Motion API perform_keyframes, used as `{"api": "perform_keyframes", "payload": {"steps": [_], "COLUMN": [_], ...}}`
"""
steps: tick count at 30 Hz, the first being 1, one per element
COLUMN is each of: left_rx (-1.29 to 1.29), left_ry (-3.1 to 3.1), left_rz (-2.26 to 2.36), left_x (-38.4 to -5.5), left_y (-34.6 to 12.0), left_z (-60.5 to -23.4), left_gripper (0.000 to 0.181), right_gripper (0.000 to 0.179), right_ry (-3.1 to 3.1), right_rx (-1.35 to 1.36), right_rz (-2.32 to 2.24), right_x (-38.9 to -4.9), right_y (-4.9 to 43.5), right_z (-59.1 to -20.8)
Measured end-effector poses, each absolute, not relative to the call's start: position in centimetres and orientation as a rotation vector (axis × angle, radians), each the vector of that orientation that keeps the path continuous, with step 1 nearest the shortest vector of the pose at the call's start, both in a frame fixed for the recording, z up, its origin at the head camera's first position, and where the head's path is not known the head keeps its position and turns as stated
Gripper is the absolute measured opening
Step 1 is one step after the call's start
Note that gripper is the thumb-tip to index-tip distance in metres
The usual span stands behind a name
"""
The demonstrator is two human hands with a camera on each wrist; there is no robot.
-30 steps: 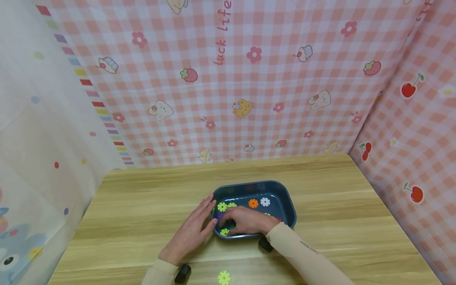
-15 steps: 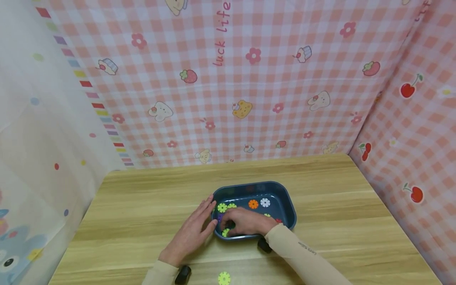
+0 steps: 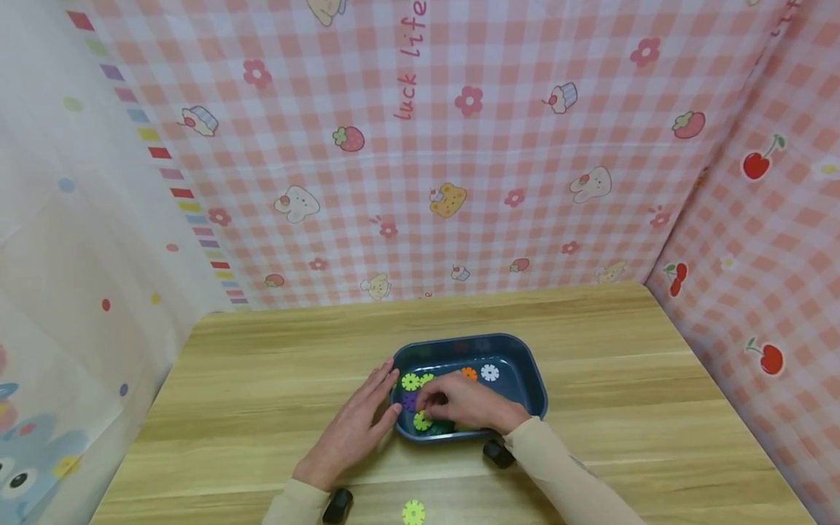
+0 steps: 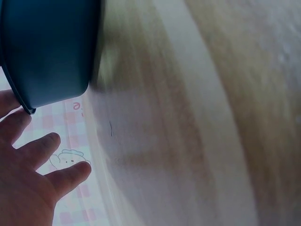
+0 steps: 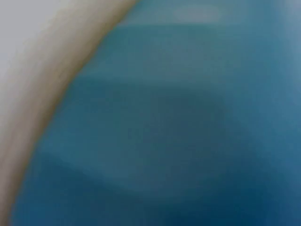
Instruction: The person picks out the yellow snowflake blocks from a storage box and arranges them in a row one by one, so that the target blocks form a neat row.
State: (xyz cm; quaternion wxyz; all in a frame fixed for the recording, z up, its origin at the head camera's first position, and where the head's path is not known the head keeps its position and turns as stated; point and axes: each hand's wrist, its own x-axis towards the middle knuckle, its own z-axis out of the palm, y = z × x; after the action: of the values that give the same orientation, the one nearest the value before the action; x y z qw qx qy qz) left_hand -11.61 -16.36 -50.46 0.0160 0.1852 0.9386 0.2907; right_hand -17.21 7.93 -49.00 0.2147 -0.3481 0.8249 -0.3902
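Right hand [image 3: 462, 399] hides much of the tray [image 3: 539, 390] floor: orange disc [image 3: 469, 372] covered on its near side, dark green piece [image 3: 443, 427] partly under the hand. Pinching fingertips mask the far edge of a yellow-green disc [image 3: 422, 421]. Left wrist view: left hand [image 4: 26, 174] cut off at left. Right wrist view: blue surface [image 5: 155, 132], badly blurred.

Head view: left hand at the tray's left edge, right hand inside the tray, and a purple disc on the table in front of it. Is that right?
Not quite: in the head view, the disc on the table in front of the tray is yellow-green, not purple. The left hand and right hand are as you say.
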Motion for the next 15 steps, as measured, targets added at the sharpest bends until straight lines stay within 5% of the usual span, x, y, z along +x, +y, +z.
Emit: {"api": "perform_keyframes", "payload": {"steps": [15], "left_rx": [0.548], "left_ry": [2.919], "left_rz": [0.907], "left_x": [-11.5], "left_y": [-16.2], "left_z": [-50.4], "left_gripper": [0.061], "right_gripper": [0.011], "right_ry": [2.379], "right_rx": [-0.937], "right_rz": [-1.228], "right_x": [-15.3], "right_y": [10.3], "right_z": [-47.3]}}
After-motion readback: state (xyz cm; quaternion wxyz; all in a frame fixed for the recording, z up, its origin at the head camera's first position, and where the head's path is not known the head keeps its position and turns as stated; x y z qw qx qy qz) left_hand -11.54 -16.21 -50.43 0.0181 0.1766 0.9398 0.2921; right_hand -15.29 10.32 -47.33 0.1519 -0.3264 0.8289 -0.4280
